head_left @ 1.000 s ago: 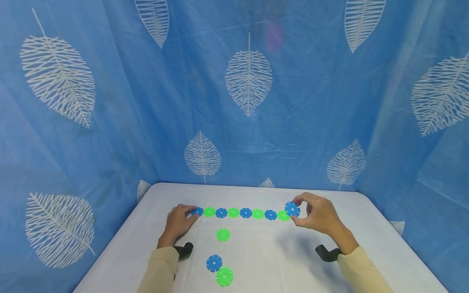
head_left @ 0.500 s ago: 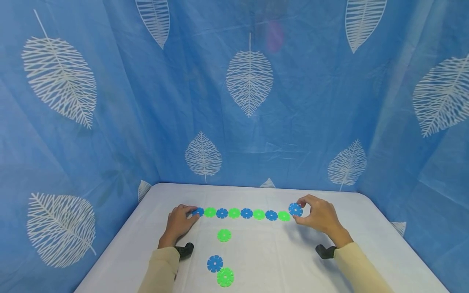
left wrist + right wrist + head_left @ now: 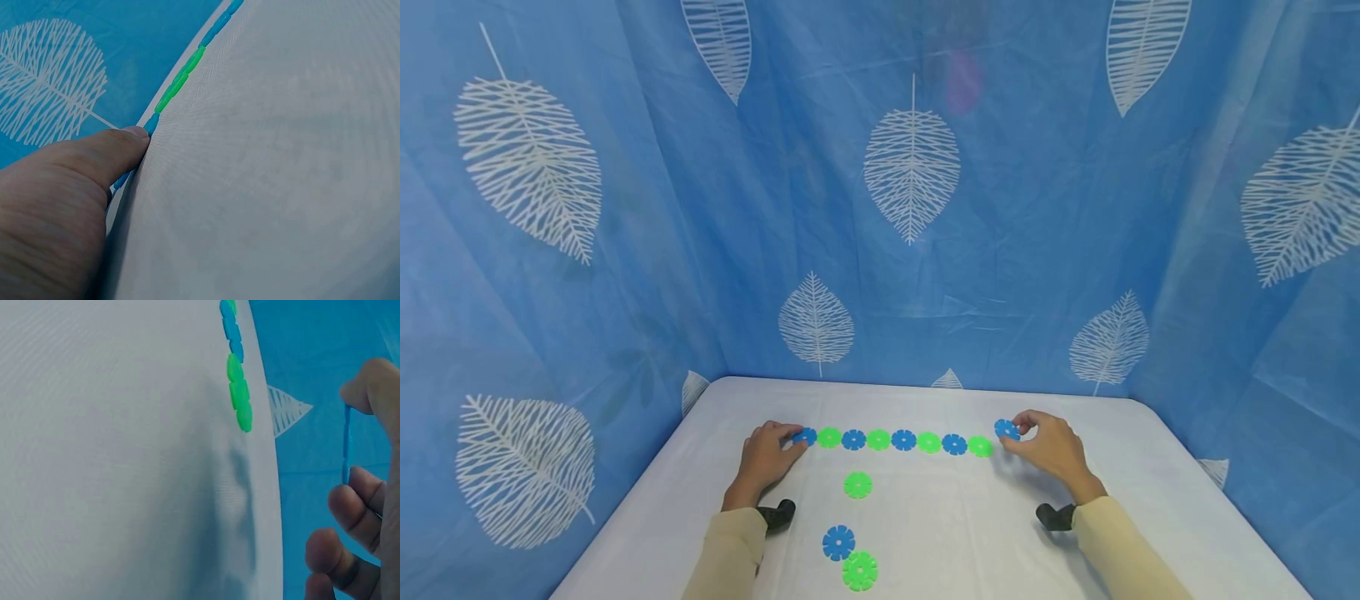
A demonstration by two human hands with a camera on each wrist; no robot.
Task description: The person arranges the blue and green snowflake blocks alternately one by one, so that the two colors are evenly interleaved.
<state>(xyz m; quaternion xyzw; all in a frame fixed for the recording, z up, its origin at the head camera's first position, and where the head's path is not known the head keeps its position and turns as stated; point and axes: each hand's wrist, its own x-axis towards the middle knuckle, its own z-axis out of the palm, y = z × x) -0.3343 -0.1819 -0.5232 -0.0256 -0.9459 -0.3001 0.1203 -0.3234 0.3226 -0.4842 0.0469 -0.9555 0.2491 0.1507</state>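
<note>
Blue disc being pinched by right hand, just right of left-right row; leftmost disc being gripped by left hand.

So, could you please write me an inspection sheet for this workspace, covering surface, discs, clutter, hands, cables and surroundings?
Surface: white table.
Discs: a row of eight, alternating blue and green; nearer the person lie a loose green disc, a loose blue disc and another green disc beside it.
Clutter: nothing seen.
Hands: left hand holds the row's blue end disc; right hand pinches a raised blue disc beyond the green end.
Cables: nothing seen.
Surroundings: blue curtain with white leaf prints.
</note>
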